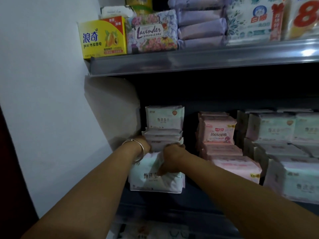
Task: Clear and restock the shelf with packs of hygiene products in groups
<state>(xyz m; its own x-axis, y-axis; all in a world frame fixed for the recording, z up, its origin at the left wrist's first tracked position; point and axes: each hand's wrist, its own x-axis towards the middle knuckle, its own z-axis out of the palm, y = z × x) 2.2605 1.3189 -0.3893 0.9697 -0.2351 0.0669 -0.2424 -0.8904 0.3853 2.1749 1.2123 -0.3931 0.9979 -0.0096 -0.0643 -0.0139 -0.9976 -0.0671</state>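
Reaching into the left end of the middle shelf [198, 195], both hands are working on a row of white packs [164, 135] standing against the shelf's side wall. The left hand [144, 144], wearing a silver bangle [138, 147], is pressing against the left side of the row, its fingers hidden behind the packs, so I cannot tell how they are lying. The right hand [170, 156] is curling its fingers over the top edge of the front white pack [155, 176] and gripping it. Pink packs [222, 144] are sitting just beside to the right, pale green packs [284, 152] further right. On the upper shelf [189, 61] a yellow soap box [102, 39] is standing beside a lavender pack [151, 31].
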